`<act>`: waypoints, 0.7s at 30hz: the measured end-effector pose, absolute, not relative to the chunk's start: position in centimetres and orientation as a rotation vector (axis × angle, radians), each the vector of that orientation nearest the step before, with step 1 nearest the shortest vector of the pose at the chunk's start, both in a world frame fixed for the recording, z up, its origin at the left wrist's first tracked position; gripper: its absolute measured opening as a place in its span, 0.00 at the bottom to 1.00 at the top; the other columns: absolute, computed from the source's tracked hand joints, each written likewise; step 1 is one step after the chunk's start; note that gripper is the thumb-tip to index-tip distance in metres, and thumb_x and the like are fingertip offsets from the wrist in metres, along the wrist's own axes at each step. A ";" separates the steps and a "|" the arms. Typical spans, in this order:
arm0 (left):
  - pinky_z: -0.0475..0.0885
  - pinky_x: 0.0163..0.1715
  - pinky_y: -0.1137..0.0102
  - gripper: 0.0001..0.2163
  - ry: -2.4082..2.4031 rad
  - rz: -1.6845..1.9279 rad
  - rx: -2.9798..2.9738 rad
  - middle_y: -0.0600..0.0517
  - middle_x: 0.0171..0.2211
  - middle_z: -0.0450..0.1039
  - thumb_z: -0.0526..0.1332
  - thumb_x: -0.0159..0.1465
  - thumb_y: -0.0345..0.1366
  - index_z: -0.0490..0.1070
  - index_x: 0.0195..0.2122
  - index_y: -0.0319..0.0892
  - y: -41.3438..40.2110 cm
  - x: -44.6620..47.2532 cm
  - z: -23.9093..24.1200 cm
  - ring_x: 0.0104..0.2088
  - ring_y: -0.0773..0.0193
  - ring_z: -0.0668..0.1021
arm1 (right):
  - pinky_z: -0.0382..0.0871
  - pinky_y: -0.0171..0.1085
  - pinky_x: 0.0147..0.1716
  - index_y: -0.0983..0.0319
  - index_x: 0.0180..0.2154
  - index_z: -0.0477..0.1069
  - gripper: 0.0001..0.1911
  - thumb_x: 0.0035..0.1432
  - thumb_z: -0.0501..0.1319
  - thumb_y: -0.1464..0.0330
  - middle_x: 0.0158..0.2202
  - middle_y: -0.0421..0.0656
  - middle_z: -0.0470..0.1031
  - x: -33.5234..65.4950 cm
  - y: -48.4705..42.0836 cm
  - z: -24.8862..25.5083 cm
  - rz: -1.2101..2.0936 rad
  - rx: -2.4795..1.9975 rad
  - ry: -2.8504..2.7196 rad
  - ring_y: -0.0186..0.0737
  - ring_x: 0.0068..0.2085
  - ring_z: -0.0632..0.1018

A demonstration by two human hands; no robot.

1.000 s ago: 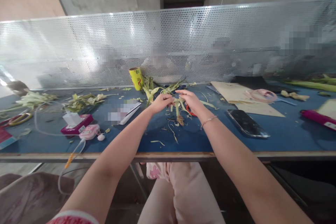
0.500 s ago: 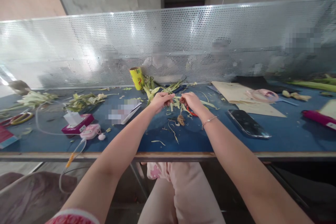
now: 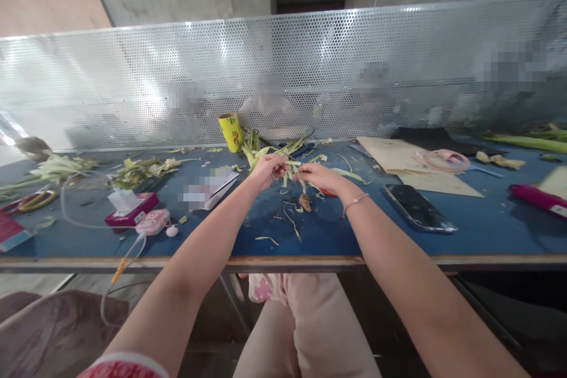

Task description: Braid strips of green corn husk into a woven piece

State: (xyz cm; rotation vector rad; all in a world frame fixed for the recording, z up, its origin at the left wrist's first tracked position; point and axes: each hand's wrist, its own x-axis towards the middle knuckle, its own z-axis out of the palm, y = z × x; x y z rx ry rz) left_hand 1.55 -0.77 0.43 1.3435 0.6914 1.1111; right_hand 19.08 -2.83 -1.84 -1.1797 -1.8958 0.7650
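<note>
Over the middle of the blue table, my left hand (image 3: pixel 269 170) is closed in a pinch on a pale green leaf strip (image 3: pixel 292 163), which sticks out to the right of the fingertips. My right hand (image 3: pixel 322 178) is close beside it, its fingertips pressed together just below the strip; what lies between them is too small to make out. Thin leaf shreds (image 3: pixel 286 178) hang or lie under the fingers. A red-orange loop (image 3: pixel 328 192) shows partly from beneath my right hand. A brown, dried piece (image 3: pixel 305 202) lies nearer me, with curled scraps (image 3: pixel 293 227) around it.
Behind my hands are a green leaf bundle (image 3: pixel 254 144) and a yellow cardboard tube (image 3: pixel 230 133) against the perforated metal screen (image 3: pixel 310 71). Phones (image 3: pixel 419 208) (image 3: pixel 217 189), a purple box (image 3: pixel 133 212) with a cable, brown paper (image 3: pixel 390 159) and husk heaps (image 3: pixel 144 172) flank them.
My right hand has turned and shifted slightly left and down, its fingers now stretched toward the left hand. The strip in my left hand shows more plainly. The things on the table stay put.
</note>
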 end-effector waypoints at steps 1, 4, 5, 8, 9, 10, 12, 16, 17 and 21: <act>0.61 0.18 0.75 0.17 0.682 1.105 1.361 0.52 0.16 0.69 0.66 0.51 0.35 0.56 0.15 0.40 -0.8 1.5 0.4 0.15 0.76 0.66 | 0.60 0.36 0.34 0.62 0.25 0.72 0.08 0.52 0.59 0.66 0.26 0.39 0.72 19.2 -2.7 -1.8 0.739 -1.195 -1.874 0.35 0.29 0.68; 0.61 0.18 0.75 0.14 0.638 1.063 1.427 0.53 0.17 0.69 0.66 0.51 0.35 0.61 0.17 0.39 -0.7 1.4 0.3 0.16 0.76 0.66 | 0.61 0.37 0.35 0.62 0.27 0.73 0.08 0.55 0.57 0.67 0.27 0.40 0.72 19.5 -2.7 -1.4 0.575 -1.208 -1.781 0.36 0.29 0.69; 0.61 0.19 0.75 0.13 0.620 1.037 1.448 0.53 0.17 0.69 0.67 0.51 0.36 0.62 0.17 0.38 -0.6 1.3 0.2 0.16 0.76 0.67 | 0.61 0.38 0.36 0.62 0.28 0.73 0.07 0.54 0.58 0.68 0.28 0.41 0.72 19.6 -2.7 -1.2 0.479 -1.195 -1.749 0.36 0.30 0.69; 0.61 0.19 0.75 0.13 0.577 0.953 1.492 0.52 0.18 0.70 0.67 0.50 0.37 0.64 0.18 0.37 -0.6 1.1 0.0 0.17 0.75 0.67 | 0.62 0.41 0.41 0.60 0.30 0.76 0.05 0.53 0.62 0.68 0.31 0.43 0.70 19.9 -2.9 -0.8 0.190 -1.138 -1.649 0.39 0.35 0.70; 0.61 0.19 0.75 0.13 0.574 0.931 1.504 0.52 0.18 0.71 0.67 0.50 0.37 0.64 0.18 0.37 -0.6 1.1 0.0 0.17 0.75 0.68 | 0.63 0.42 0.42 0.60 0.30 0.77 0.05 0.52 0.62 0.67 0.32 0.43 0.69 20.0 -2.9 -0.8 0.118 -1.119 -1.622 0.40 0.36 0.70; 0.61 0.19 0.75 0.13 0.578 0.908 1.518 0.52 0.19 0.71 0.67 0.50 0.38 0.65 0.18 0.37 -0.7 1.1 -0.1 0.17 0.75 0.68 | 0.63 0.42 0.42 0.59 0.31 0.78 0.05 0.53 0.63 0.67 0.31 0.43 0.68 20.1 -2.9 -0.7 0.062 -1.103 -1.602 0.41 0.36 0.70; 0.60 0.19 0.75 0.14 0.598 0.861 1.555 0.51 0.19 0.72 0.68 0.50 0.38 0.65 0.18 0.37 -0.8 1.1 -0.1 0.17 0.75 0.68 | 0.64 0.43 0.42 0.58 0.32 0.79 0.06 0.53 0.63 0.65 0.31 0.43 0.67 20.1 -2.9 -0.7 -0.028 -1.079 -1.579 0.41 0.36 0.70; 0.59 0.18 0.75 0.14 0.652 0.763 1.661 0.49 0.19 0.73 0.69 0.50 0.39 0.66 0.18 0.36 -1.3 1.4 0.0 0.17 0.75 0.68 | 0.64 0.45 0.42 0.56 0.32 0.81 0.06 0.54 0.64 0.65 0.29 0.43 0.66 19.8 -3.2 -0.5 -0.167 -1.103 -1.578 0.42 0.37 0.70; 0.60 0.18 0.75 0.14 0.659 0.743 1.686 0.49 0.19 0.73 0.69 0.50 0.39 0.66 0.18 0.36 -1.5 1.5 0.1 0.17 0.75 0.68 | 0.63 0.46 0.43 0.55 0.32 0.81 0.06 0.55 0.64 0.65 0.29 0.43 0.67 19.7 -3.4 -0.5 -0.185 -1.107 -1.590 0.43 0.38 0.70; 0.61 0.19 0.75 0.15 0.666 0.683 1.725 0.48 0.20 0.74 0.70 0.48 0.40 0.67 0.18 0.36 -2.0 1.8 0.2 0.17 0.74 0.69 | 0.64 0.47 0.45 0.54 0.32 0.81 0.06 0.56 0.63 0.67 0.30 0.43 0.74 18.9 -3.9 -0.3 -0.167 -1.015 -1.670 0.42 0.38 0.73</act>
